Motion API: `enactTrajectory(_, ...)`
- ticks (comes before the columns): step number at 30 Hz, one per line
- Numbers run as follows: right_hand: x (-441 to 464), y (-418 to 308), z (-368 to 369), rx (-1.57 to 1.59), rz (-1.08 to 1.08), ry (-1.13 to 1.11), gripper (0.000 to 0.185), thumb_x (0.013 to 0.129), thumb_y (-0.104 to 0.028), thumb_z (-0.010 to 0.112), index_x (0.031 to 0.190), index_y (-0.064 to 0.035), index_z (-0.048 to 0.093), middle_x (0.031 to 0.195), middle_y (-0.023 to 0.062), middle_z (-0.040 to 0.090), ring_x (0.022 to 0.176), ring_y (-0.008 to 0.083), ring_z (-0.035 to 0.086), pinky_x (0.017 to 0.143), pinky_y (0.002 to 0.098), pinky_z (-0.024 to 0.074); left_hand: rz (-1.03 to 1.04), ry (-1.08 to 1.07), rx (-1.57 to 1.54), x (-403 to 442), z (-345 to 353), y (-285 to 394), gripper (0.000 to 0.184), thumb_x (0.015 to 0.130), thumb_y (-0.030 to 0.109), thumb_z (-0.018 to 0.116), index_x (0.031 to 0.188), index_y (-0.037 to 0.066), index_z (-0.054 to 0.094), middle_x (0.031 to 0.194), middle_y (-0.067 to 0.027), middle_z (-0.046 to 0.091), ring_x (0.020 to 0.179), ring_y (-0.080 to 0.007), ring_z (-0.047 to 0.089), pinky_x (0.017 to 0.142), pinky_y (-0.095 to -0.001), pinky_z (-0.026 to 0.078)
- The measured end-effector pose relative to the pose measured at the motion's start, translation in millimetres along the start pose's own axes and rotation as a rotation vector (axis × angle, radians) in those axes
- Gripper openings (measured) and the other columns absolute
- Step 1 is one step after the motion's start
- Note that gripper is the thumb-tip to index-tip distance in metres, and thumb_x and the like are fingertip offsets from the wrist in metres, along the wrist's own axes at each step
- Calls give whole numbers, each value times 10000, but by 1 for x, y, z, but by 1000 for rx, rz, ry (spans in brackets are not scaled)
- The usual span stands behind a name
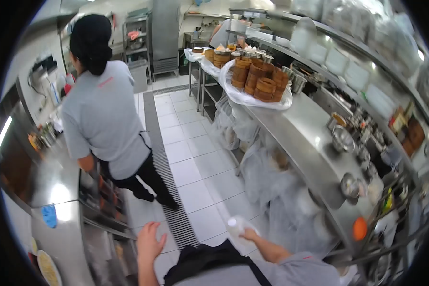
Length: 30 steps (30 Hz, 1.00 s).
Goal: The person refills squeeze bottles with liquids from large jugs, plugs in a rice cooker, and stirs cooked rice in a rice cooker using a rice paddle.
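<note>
The blurry white thing [235, 226] is gripped by the right hand [249, 234], its long way pointed forward-left, over open floor [188, 174] beside the steel table [314, 138]. The left hand [150, 240] is spread.

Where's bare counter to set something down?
Right counter: open stretch between the bamboo steamers and the steel bowls. Left counter: bare beside the blue item. Crowded: right counter's back edge, with bowls; far end, with steamers.
</note>
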State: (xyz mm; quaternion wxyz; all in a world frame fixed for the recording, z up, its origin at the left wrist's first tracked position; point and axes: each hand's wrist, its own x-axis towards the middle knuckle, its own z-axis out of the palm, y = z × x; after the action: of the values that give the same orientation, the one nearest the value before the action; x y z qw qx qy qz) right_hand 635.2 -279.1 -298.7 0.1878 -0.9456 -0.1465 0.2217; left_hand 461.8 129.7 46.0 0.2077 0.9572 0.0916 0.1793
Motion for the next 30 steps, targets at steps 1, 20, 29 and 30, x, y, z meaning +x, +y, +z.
enactTrajectory(1, -14, 16, 1, -99, 155, -137, 614, 646, -512, 648, 1039, -43, 604, 1036, 213, 588, 962, 341, 551, 844, 395, 422, -88, -158, -4, 15, 0, -4, 458, 686, 270, 672, 1075, 68, 540, 1068, -151, 547, 983, -318, 528, 835, -404, 428)
enactTrajectory(20, 308, -12, -127, 382, 810, -114, 390, 643, -371, 677, 913, -92, 638, 866, 127, 634, 749, 219, 610, 688, 348, 486, 29, -660, 149, 596, 165, -159, 538, 758, 365, 605, 1189, 70, 479, 1114, -164, 542, 1011, -317, 533, 847, -397, 440)
enactTrajectory(29, 647, -74, -272, 407, 800, -19, 441, 667, -218, 686, 1003, 37, 559, 907, 180, 608, 771, 259, 614, 630, 386, 507, -238, -739, 84, 721, 297, -356, 577, 721, 396, 625, 1132, 5, 523, 1102, -200, 560, 1022, -329, 538, 879, -396, 426)
enactTrajectory(30, 692, -115, -301, 461, 799, 45, 462, 675, -163, 690, 1033, 82, 533, 922, 199, 599, 787, 271, 612, 621, 398, 511, -282, -729, 75, 728, 290, -369, 577, 721, 396, 625, 1132, 5, 523, 1102, -200, 560, 1022, -329, 538, 879, -396, 426)
